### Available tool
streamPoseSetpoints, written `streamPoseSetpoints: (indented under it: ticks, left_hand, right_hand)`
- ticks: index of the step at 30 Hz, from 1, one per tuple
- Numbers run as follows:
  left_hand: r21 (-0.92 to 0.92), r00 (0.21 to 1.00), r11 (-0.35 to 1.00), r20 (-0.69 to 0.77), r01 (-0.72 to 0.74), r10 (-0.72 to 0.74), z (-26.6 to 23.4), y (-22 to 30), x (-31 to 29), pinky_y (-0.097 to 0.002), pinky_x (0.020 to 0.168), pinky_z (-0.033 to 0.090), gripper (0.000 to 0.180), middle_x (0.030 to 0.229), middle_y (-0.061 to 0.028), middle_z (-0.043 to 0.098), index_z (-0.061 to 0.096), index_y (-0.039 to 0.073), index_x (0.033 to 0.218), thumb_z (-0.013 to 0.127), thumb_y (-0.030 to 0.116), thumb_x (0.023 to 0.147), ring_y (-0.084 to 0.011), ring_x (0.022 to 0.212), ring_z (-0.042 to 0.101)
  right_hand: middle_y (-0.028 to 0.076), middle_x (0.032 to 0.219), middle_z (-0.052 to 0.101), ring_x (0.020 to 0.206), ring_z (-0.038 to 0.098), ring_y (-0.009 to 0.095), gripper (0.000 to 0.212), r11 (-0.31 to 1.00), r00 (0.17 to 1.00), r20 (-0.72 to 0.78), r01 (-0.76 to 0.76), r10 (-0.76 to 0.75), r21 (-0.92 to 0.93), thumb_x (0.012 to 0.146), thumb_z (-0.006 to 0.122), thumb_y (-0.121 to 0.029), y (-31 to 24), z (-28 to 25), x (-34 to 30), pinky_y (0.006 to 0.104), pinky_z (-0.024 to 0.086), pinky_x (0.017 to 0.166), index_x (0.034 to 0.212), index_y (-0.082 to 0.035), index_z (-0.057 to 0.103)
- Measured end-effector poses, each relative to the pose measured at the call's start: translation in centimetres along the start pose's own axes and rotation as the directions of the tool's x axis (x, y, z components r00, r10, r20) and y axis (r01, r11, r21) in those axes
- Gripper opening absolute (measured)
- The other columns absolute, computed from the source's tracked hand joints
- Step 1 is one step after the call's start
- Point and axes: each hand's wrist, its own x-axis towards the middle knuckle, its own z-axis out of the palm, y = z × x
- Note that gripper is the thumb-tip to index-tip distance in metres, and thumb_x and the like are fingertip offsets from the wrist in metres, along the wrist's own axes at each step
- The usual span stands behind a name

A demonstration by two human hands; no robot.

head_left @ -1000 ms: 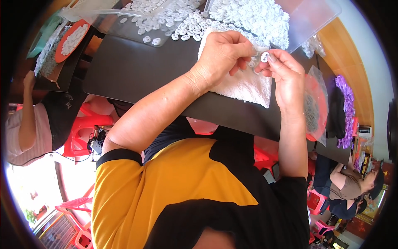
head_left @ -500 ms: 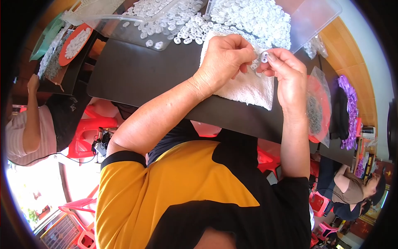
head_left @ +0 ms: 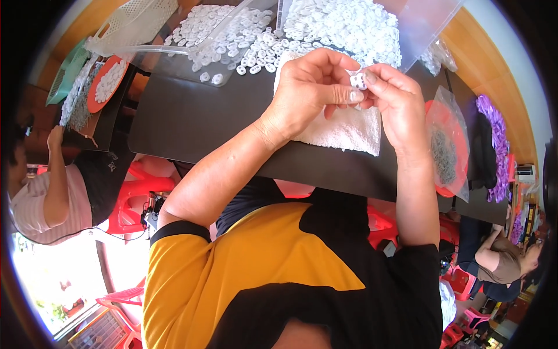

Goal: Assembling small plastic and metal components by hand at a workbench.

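Observation:
Between thumb and fingertips, my right hand pinches a small white oval plastic piece with dark holes, above a white towel. My left hand is beside it, its forefinger arched and its thumb stretched out with a gap between them. The left thumb tip lies close under the white piece; whether it touches cannot be made out. The white towel lies on the dark table under both hands. Loose oval pieces of the same kind are spread just beyond the towel.
Clear plastic bins with heaps of white pieces stand at the far side. To the right lie a red plate of small grey parts in a clear bag and a purple bundle. Left, a person sits by an orange plate.
My left hand's thumb and forefinger have come apart, the thumb now stretching toward the white piece. My right hand has brought the piece slightly left and turned it. The whole view has shifted a little.

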Motion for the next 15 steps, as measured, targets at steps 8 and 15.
streamPoseSetpoints:
  ticks: [8,15]
  left_hand:
    - [0.124,0.996,0.990,0.061,-0.070,0.062,-0.14,-0.14,-0.27,-0.0186,0.047,0.044,0.034,0.087,-0.0047,0.065,0.063,0.000,0.106,0.078,-0.002,0.076,-0.0103,0.072,0.065]
    - [0.158,0.997,0.986,0.062,-0.053,0.043,-0.07,-0.08,-0.25,-0.0185,0.047,0.044,0.030,0.083,-0.0042,0.063,0.064,0.000,0.097,0.081,-0.001,0.072,-0.0097,0.069,0.064]
  right_hand:
    - [0.004,0.078,0.065,0.068,0.061,0.012,0.026,1.000,0.994,0.106,-0.021,0.021,-0.001,0.093,0.062,-0.025,0.29,-0.50,-0.40,0.0232,0.045,0.064,0.092,0.001,0.067]
    - [0.005,0.076,0.063,0.064,0.060,0.012,0.025,0.998,0.994,0.106,0.001,-0.008,0.069,0.095,0.059,-0.022,0.81,-0.02,-0.93,0.0244,0.048,0.063,0.092,0.002,0.065]
